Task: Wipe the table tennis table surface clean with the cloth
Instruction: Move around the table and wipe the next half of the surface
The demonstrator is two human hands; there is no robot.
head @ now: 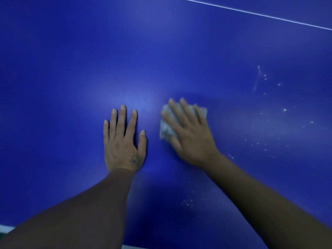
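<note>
Now the right hand point(190, 139) presses the cloth point(168, 126) (crumpled, pale) flat-fingered on the blue surface point(71, 69); just beside the cloth, the left hand point(123, 142) rests, fingers point(123, 115) spread.

Crumpled pale grey cloth point(168, 125), bunched flat on the blue table tennis table surface point(71, 60), left of the white specks point(284, 110) scattered over that same surface.
</note>
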